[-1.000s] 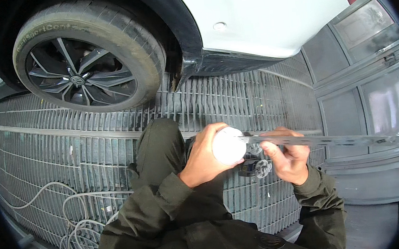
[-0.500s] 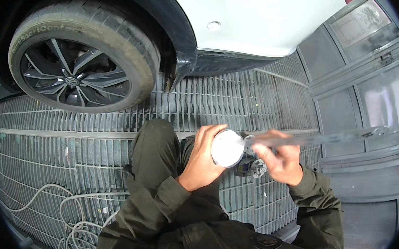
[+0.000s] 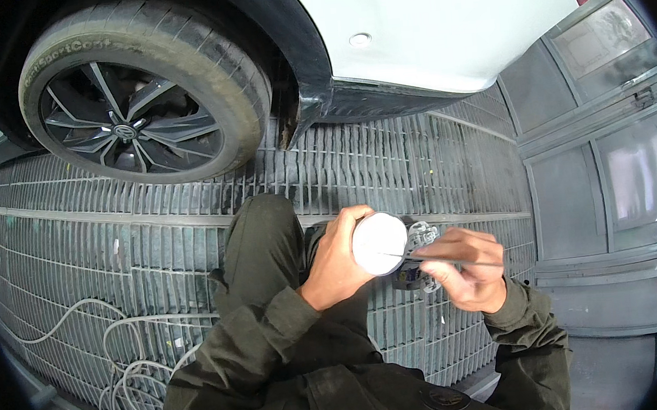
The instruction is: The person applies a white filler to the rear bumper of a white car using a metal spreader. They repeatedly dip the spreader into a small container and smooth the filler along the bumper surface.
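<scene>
My left hand [image 3: 331,271] is wrapped round the side of a cup [image 3: 380,246] with white liquid, probably paint, in it. In my right hand [image 3: 471,277], thumb and fingers pinch a thin flat mixing stick [image 3: 458,261], seen nearly edge-on. Its left end reaches the cup's right rim and seems to lie over the white liquid; exactly where the tip ends is unclear. The cup is held above my knees, and both hands are close together.
Ahead stands a white car [image 3: 422,25] with a dark lower trim and a large wheel [image 3: 141,120] at left. Metal grating [image 3: 169,254] forms the floor. A pale hose [image 3: 129,379] lies coiled at lower left. Grey panelled walls [image 3: 569,192] rise at right.
The mixing stick was blurred, broad side showing and stretching far right; now it is turned edge-on and looks thin. Both hands keep nearly the same place, the cup still held.
</scene>
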